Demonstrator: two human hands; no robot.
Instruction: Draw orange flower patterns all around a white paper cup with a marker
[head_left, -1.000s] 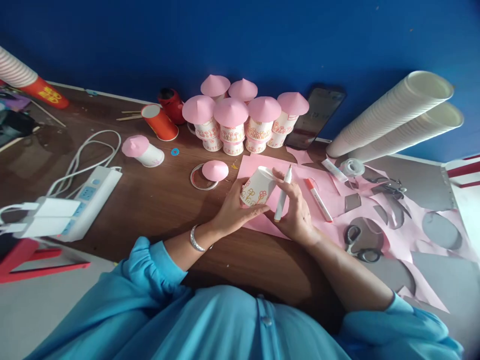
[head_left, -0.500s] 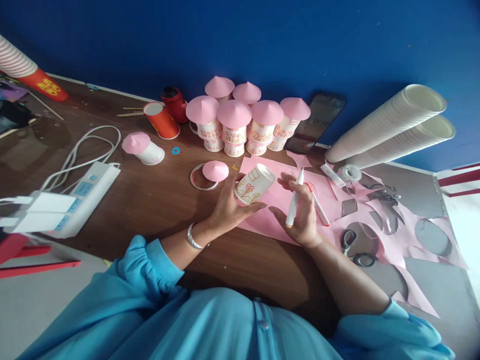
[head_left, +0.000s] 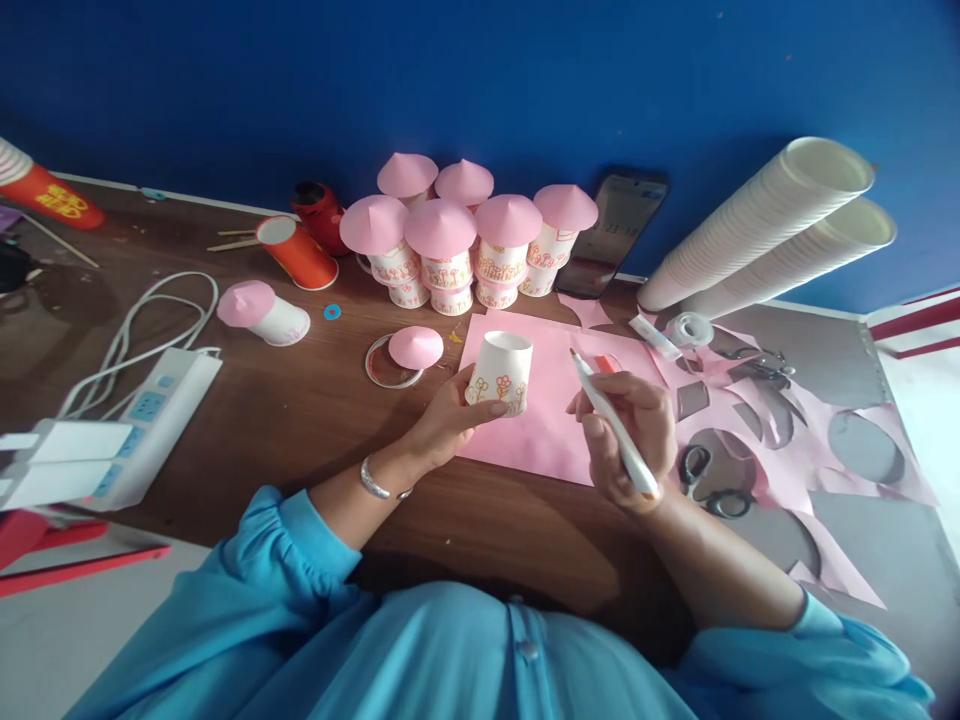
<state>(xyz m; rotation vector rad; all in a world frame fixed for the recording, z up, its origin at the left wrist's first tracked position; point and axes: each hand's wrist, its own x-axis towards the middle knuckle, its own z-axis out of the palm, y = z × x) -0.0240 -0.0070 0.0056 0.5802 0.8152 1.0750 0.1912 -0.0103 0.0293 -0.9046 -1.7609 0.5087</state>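
My left hand (head_left: 442, 420) is closed around a white paper cup (head_left: 504, 362) with flowers drawn in red and yellow near its lower edge. Held nearly upright, the cup is above a pink sheet of paper (head_left: 540, 440). To its right, my right hand (head_left: 634, 430) grips a white marker (head_left: 616, 425), its tip pointing up and left, apart from the cup. Beyond my right fingers lies another marker with a red end (head_left: 606, 364), partly hidden by them. A pink paper cone (head_left: 415, 347) rests on a tape roll (head_left: 375, 372) left of the cup.
Several decorated cups with pink cone roofs (head_left: 440, 230) stand by the blue wall, beside a phone (head_left: 611, 230). Tall stacks of white cups (head_left: 757, 225) lean at right. Scissors (head_left: 712, 485) lie among pink paper scraps (head_left: 780, 470). A power strip (head_left: 161, 425) is at left.
The cup has been turned in my left hand, so the drawn window is out of sight and the flowers face me. The marker in my right hand now tilts left, its tip toward the cup.
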